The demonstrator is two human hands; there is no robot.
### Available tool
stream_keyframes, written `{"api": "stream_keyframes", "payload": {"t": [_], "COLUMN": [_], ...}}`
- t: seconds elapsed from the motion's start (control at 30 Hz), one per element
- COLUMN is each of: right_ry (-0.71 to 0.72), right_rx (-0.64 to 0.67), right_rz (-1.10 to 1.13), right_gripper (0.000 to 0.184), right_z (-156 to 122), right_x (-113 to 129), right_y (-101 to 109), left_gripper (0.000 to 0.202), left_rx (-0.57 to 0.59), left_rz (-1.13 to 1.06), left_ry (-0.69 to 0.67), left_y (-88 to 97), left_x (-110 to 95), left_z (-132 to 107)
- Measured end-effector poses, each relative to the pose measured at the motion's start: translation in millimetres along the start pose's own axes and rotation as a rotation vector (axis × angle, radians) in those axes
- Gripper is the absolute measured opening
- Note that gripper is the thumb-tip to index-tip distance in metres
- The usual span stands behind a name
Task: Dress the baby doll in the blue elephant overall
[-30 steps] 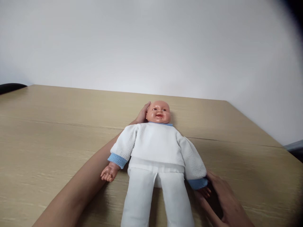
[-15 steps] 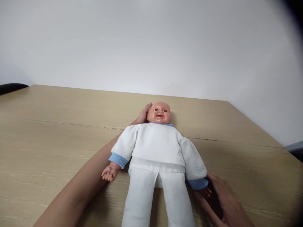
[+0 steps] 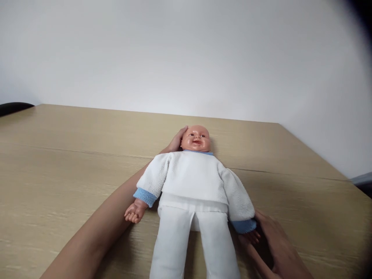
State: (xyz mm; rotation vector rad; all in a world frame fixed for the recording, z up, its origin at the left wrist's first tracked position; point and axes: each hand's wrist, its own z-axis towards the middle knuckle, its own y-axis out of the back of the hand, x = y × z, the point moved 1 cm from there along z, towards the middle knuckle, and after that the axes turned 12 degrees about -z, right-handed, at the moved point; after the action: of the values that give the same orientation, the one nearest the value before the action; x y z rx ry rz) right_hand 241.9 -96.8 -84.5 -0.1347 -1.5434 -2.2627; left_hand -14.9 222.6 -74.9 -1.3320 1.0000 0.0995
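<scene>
A baby doll (image 3: 194,176) lies face up on the table, head away from me, in a white fleece top with blue cuffs and white trousers. Its lower legs run out of view at the bottom. Reaching along the doll's side, my left hand (image 3: 176,142) cups the left side of its head (image 3: 198,136); most of the fingers are behind the head. At the lower right, my right hand (image 3: 273,236) is around the doll's forearm near the blue cuff (image 3: 244,225), with the thumb on the inner side and the fingers on the outer side, partly hidden.
The light wooden table (image 3: 87,178) has a seam running across it. A pale wall (image 3: 174,58) rises behind. A dark curved object (image 3: 16,108) shows past the left edge, and a grey and black object (image 3: 363,181) past the right edge.
</scene>
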Motion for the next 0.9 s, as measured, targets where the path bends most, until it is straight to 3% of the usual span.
{"api": "stream_keyframes", "payload": {"t": [0.2,0.57,0.9], "right_ry": [-0.013,-0.073,-0.08], "right_rx": [0.022,0.087,0.058], "right_rz": [-0.019,0.039,0.072], "right_gripper": [0.042,0.042,0.041], "right_z": [1.1,-1.2,-0.2], "right_x": [1.0,6.0,4.5], "right_y": [-0.6,4.7,-2.7], "left_gripper": [0.055,0.058,0.051], "left_rx": [-0.058,-0.042,-0.101], "left_rz": [-0.041,-0.028,0.035], "left_ry": [-0.013,0.029,-0.195], "left_y": [6.3,2.4,4.3], "left_x": [0.5,0.0,-11.1], "left_z": [1.1,-3.9,-23.8]}}
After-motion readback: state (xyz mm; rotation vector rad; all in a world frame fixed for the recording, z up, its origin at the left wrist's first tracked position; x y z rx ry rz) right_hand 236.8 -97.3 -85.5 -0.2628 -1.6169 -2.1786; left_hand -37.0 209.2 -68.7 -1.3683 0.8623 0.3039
